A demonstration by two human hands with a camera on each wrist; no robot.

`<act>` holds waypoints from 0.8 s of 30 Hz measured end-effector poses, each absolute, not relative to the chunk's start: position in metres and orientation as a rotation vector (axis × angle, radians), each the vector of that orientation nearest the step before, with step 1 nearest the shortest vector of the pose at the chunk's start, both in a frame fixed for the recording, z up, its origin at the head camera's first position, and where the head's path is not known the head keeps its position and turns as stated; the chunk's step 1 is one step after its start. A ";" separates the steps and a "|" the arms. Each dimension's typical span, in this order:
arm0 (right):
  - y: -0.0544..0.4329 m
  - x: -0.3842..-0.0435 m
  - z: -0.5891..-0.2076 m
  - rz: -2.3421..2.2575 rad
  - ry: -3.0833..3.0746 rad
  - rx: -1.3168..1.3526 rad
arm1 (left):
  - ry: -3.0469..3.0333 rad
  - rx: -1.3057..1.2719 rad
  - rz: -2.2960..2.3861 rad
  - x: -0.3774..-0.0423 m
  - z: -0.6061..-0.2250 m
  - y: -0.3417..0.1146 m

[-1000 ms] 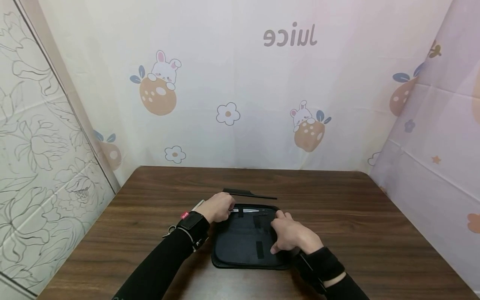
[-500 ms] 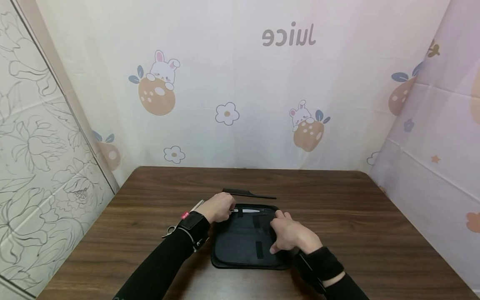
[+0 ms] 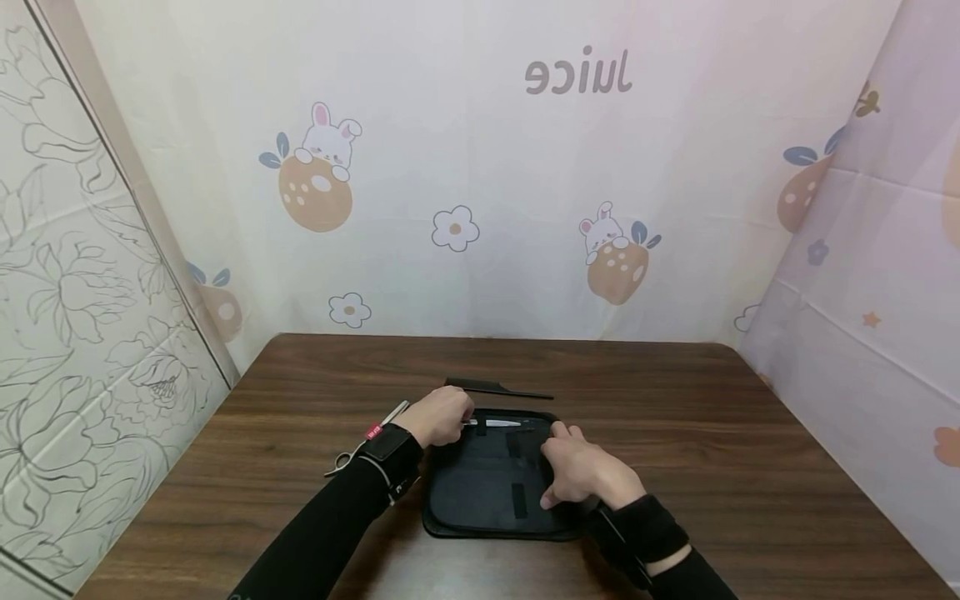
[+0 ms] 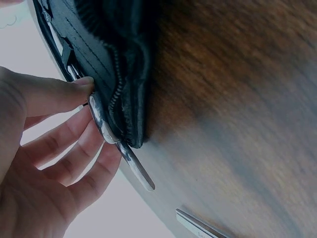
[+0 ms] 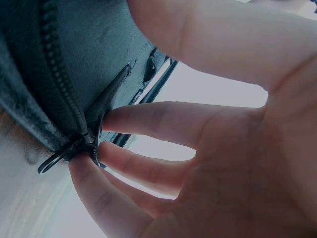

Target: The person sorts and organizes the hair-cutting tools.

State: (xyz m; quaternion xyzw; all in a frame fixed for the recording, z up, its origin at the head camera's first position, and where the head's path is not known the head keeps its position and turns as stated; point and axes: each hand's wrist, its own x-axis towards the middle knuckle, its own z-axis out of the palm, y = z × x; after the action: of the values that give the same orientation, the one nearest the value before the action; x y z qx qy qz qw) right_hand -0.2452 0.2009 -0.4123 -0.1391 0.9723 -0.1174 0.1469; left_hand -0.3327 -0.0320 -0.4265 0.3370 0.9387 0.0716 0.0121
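Note:
A black zip case (image 3: 487, 483) lies unfolded on the wooden table. Along its far side, a slim silver blade (image 3: 501, 423) sits under an elastic loop. My left hand (image 3: 442, 417) is at the case's far left corner. Between thumb and fingers it pinches the silver handle (image 4: 101, 121) of what look like hair scissors, with a finger rest (image 4: 136, 167) sticking out past the corner. At the right edge, my right hand (image 3: 592, 467) rests on the case, thumb on the inner face. Its other fingertips touch the corner beside a dark loop (image 5: 52, 158) near the zip's end.
Beyond the case lies a black tail comb (image 3: 495, 387). Another pair of scissors (image 3: 343, 460) lies on the table (image 3: 675, 417) to the left, partly hidden by my left wrist. A printed curtain (image 3: 487, 150) stands behind the table.

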 end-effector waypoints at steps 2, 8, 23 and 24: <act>0.201 -0.245 -0.412 -0.339 2.796 -0.398 | 2.929 1.045 0.224 -0.332 -0.426 -0.032; 0.201 -0.244 -0.411 -0.338 2.791 -0.400 | 2.924 1.024 0.236 -0.330 -0.425 -0.031; 0.201 -0.243 -0.409 -0.334 2.796 -0.409 | 2.931 1.025 0.266 -0.328 -0.423 -0.029; 0.201 -0.243 -0.409 -0.331 2.796 -0.408 | 2.933 1.023 0.261 -0.328 -0.422 -0.029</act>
State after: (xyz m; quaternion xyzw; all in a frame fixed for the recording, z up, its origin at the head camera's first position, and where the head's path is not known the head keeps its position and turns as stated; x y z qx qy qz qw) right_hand -0.2429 0.2010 -0.4093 -0.1420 0.9720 -0.1150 0.1480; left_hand -0.3276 -0.0290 -0.4224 0.3281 0.9408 0.0838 0.0124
